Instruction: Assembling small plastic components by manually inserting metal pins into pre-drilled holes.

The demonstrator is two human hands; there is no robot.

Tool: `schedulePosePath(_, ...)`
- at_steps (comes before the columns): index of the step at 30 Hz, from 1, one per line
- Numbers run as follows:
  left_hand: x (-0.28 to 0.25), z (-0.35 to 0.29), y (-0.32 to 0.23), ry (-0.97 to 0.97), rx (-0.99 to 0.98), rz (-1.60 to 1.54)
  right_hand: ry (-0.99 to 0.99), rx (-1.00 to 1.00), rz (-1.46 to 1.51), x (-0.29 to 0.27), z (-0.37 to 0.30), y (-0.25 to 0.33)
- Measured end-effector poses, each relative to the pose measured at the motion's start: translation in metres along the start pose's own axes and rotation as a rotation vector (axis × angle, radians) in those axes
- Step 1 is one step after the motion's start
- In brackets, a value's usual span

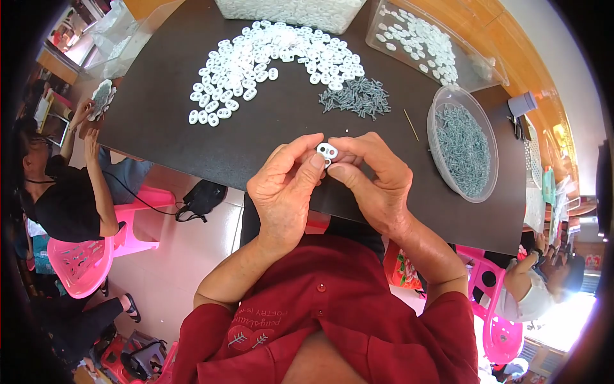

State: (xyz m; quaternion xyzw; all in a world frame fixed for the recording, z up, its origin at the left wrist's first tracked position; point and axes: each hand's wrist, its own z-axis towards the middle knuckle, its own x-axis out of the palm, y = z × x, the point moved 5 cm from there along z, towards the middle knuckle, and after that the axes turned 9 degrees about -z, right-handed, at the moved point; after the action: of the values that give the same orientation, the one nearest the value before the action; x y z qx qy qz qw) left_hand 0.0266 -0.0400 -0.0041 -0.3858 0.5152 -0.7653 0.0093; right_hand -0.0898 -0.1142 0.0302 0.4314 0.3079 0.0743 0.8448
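Note:
Close to the table's near edge, I hold a small white oval two-holed plastic piece [327,150] between both hands. My left hand [281,189] pinches it from the left with thumb and fingers. From the other side, the fingertips and thumb of my right hand [378,182] close on it. A tiny ring-like end shows just below the piece, partly hidden by my thumbs. Beyond my hands lies an arc of many similar white oval pieces [243,64], spread loose on the dark table [173,121]. A heap of small grey screw-like pins [355,97] touches the arc's right end.
A round clear tub [433,137] of grey pins stands at the right, beside a thin yellowish stick [410,124]. Clear bins [377,48] of white pieces line the far side. Another person [70,198] works at the left; one more person [527,288] sits at the right.

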Motion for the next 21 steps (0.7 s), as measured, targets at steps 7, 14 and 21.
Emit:
schedulePosePath(7,0.0049,-0.0013,-0.008,0.058,0.107,0.218,-0.04,0.227,0.243,0.0017,-0.0004,-0.007)
schedulePosePath(14,0.0047,-0.0025,-0.0055,0.002,0.053,0.176,0.02,0.248,0.207,0.002,-0.0036,-0.0095)
schedulePosePath(21,0.005,-0.0032,-0.0032,-0.041,0.021,0.094,-0.006,0.142,0.173,0.0048,-0.0029,-0.0055)
